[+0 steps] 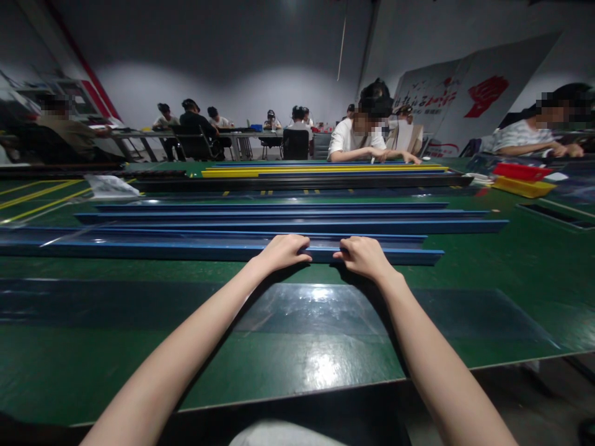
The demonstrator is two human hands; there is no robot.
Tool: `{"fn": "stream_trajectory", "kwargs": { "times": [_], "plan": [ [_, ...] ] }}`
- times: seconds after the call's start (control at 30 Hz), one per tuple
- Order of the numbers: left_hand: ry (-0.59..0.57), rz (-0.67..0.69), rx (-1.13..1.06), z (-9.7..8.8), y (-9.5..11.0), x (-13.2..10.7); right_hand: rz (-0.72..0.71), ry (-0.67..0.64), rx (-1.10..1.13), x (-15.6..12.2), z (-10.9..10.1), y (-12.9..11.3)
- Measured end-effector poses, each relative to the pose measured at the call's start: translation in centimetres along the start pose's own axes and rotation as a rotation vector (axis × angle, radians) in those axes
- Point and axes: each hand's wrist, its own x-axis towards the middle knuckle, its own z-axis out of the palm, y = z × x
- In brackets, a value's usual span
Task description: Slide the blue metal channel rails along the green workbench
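A long blue channel strip (pixel 139 249) lies crosswise on the green table, with raised edges and a clear film or sheet along its inside. My left hand (pixel 286 251) is closed over its near edge, fingers curled into the channel. A short way to the right, my right hand (pixel 362 253) grips the same strip, its fingers bent over the edge. Between the hands the blue edge shows bare. Closer to me, a long clear plastic sheet (pixel 297 310) lies flat beneath my forearms.
Beyond the held strip lie more blue strips (pixel 297 225), then black and yellow strips (pixel 325 169). Red and yellow trays (pixel 523 186) stand at the right. A co-worker (pixel 357 136) sits across the table (pixel 511 266). Crumpled clear film (pixel 111 186) lies at the left.
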Motion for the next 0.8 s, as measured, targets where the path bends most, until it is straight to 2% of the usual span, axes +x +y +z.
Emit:
{"fn": "stream_trajectory", "kwargs": {
  "times": [0.4, 0.8],
  "plan": [
    [-0.002, 0.011, 0.003, 0.2, -0.5, -0.1, 0.081, -0.058, -0.015, -0.8, -0.3, 1.6],
    [0.014, 0.023, 0.087, 0.5, -0.4, -0.1, 0.101, -0.037, -0.014, -1.1, -0.4, 1.9]
  ]
}}
